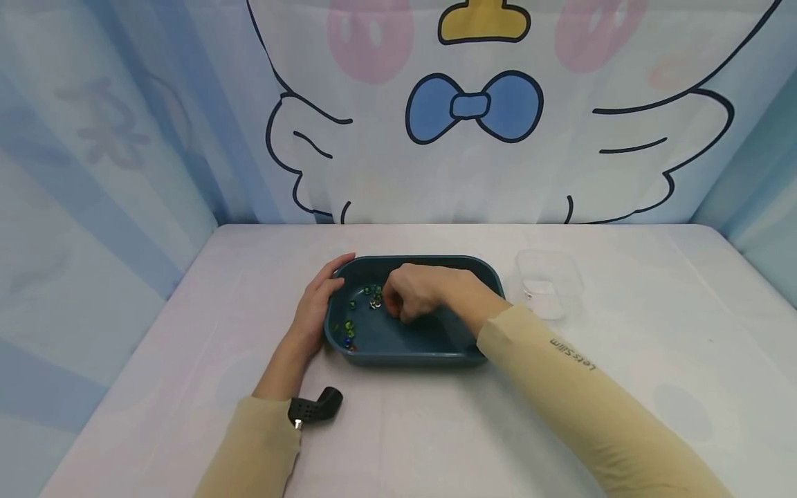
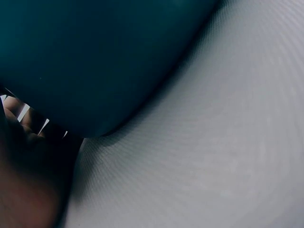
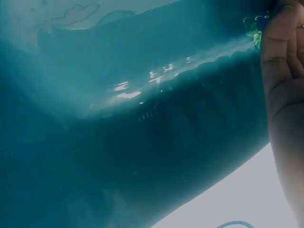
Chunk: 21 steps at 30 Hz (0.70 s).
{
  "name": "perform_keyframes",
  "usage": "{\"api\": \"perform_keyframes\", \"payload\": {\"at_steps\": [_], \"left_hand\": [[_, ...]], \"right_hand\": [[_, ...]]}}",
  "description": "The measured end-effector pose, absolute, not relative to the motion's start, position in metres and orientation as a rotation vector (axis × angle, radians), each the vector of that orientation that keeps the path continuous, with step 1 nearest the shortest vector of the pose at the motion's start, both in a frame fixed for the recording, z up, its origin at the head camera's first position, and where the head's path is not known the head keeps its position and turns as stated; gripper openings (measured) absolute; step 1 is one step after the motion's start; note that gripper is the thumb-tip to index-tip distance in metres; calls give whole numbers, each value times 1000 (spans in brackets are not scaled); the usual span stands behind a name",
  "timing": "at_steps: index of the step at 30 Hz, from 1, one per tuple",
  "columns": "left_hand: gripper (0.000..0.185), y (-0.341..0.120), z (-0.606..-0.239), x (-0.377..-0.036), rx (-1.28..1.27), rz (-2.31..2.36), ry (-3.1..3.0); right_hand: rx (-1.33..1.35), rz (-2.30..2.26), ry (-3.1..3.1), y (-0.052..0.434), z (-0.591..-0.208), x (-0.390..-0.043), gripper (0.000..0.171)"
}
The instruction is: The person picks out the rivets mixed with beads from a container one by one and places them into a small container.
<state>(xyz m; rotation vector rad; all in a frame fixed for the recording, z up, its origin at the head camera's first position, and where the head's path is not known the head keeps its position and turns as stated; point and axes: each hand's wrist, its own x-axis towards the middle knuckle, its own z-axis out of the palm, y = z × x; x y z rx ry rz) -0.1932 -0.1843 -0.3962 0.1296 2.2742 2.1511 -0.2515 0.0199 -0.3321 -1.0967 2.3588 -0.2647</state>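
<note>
Right grip was curled down among the marbles at frame centre, inside the teal tray; I couldn't tell whether it pinched one. Left grip lay flat on the tray's left wall. I judged a marble could slip and roll.

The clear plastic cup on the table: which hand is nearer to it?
Right. The right hand is inside the dark teal plastic tray, beside the clear plastic cup; the left hand rests on the tray's far side.
</note>
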Motion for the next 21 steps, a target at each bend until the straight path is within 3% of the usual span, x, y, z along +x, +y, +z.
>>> {"api": "perform_keyframes", "payload": {"at_steps": [21], "left_hand": [[50,-184,-394,-192,161,2176,2238]], "right_hand": [[-1107,-803,2196,34,-326,-261,17]]}}
